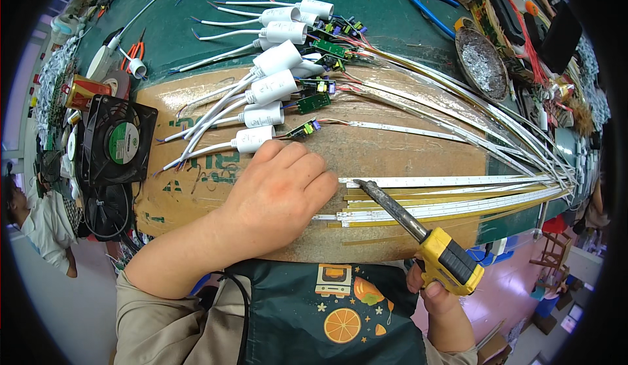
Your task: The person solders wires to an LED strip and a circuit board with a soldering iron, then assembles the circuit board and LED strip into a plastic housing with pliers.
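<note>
My right hand (439,297) grips a yellow-and-black soldering iron (451,260). Its dark tip rests at the near end of the upper white LED strip (445,182) in a bundle. My left hand (278,191) is closed, palm down, just left of the strip ends, and hides whatever is between its fingers. Its knuckles lie beside a white cylindrical lamp cap (254,139) with a lead wire. From that cap runs a small green circuit board (303,128), wired to another LED strip (405,129). More white caps (273,86) with boards lie in a row beyond.
A worn cardboard sheet (190,201) covers the green bench top (163,38). A black fan (120,139) stands at left, near orange-handled snips (136,52). Blue-handled pliers (432,5) and a dish of solder scraps (483,64) lie at far right. Another person (46,227) is at left.
</note>
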`<state>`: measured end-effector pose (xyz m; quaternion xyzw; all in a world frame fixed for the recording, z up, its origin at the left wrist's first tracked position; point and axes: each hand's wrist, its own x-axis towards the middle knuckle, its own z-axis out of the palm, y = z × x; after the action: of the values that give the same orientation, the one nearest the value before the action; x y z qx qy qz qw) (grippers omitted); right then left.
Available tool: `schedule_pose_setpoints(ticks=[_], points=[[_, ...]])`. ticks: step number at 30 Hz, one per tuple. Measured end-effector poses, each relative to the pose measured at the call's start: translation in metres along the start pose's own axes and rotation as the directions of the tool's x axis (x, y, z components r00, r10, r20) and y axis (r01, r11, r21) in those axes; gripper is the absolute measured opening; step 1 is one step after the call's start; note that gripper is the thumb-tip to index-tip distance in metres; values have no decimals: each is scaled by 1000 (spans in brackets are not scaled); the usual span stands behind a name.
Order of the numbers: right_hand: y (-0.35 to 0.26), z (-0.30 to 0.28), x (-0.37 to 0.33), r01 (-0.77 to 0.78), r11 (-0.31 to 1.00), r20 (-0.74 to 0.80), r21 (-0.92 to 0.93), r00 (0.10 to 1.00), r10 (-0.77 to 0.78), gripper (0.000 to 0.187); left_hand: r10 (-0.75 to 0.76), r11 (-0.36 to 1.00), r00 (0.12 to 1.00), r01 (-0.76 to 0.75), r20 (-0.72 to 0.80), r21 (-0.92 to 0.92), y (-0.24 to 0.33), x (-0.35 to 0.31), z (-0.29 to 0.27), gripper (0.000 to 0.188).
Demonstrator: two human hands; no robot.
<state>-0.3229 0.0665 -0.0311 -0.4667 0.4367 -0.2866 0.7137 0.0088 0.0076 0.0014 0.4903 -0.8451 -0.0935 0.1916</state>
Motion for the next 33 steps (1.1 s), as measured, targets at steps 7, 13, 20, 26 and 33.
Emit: schedule_pose_setpoints(ticks=[7, 13, 20, 26, 33], points=[[-1, 0, -1, -7, 1000, -6, 26, 1000, 7, 46, 5, 1000, 1000, -5, 3, 12, 0, 0, 0, 19], [1, -4, -2, 1, 999, 29, 33, 1000, -2, 44, 35, 999, 999, -34, -4, 38, -1, 0, 1, 15], [8, -10, -6, 1, 1000, 26, -27, 1000, -1, 46, -52, 996, 993, 43, -109, -83, 2, 2, 3, 20], [11, -10, -7, 18, 1000, 1, -16, 1000, -18, 47, -69, 996, 994, 64, -80, -65, 3, 3, 2, 20], [-1, 0, -1, 0, 1000, -19, 7, 1000, 0, 43, -80, 994, 996, 77, -45, -77, 3, 4, 1, 19]])
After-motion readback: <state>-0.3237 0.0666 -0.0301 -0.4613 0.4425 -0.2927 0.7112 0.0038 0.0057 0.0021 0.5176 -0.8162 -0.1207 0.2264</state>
